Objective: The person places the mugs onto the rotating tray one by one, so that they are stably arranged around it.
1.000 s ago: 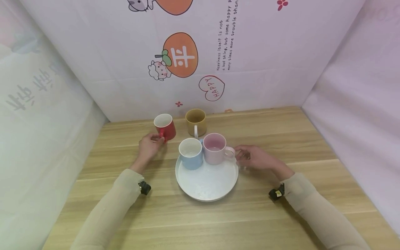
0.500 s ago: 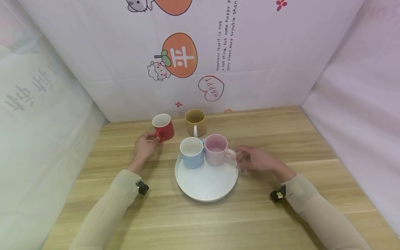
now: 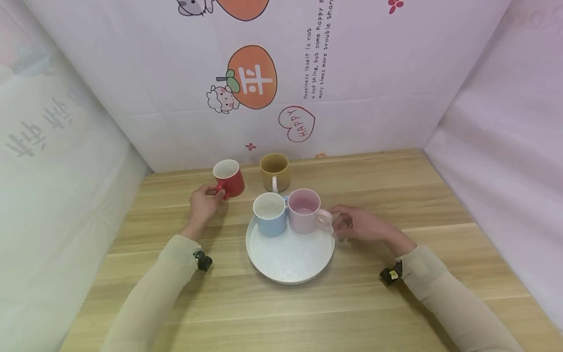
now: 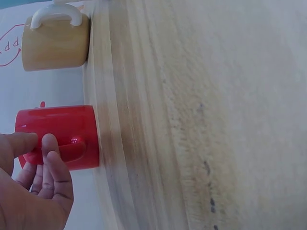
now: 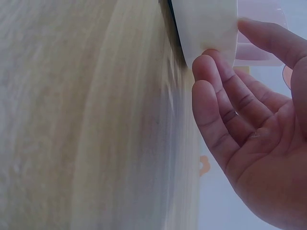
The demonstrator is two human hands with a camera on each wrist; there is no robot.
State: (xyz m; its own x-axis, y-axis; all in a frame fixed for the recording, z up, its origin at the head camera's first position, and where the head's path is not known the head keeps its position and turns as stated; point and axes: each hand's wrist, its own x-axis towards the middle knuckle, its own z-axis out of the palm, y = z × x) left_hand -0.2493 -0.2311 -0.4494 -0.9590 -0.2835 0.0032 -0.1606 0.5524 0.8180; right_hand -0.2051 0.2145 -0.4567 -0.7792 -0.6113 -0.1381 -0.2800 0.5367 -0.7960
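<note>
- The red mug (image 3: pixel 236 182) has slid a tiny bit to the left since one second ago, and the left hand (image 3: pixel 203 204) has gone with it.
- The pink mug (image 3: pixel 301 223) has shifted a tiny bit to the right.
- The left hand's grip is a pinch: thumb and fingers hold the red handle (image 4: pixel 73 151).
- The red mug stands upright at the back of the wooden counter (image 3: pixel 281 313), left of the yellow-brown mug (image 3: pixel 283 179).
- The yellow-brown mug stands upright too, apart from the red one, with its white handle facing front.
- The pink mug and the blue mug (image 3: pixel 270 225) stand side by side on the far part of the round white tray (image 3: pixel 290 259). I cannot tell if their sides touch.
- The right hand (image 3: pixel 361 224) is by the tray's right edge, near the pink handle. Its grip is loose, with soft bent fingers and the thumb spread away. The thumb tip and a fingertip seem to touch the tray; how hard, I cannot tell.
- Behind is a white cloth (image 3: pixel 374 73) with pictures and words.
</note>
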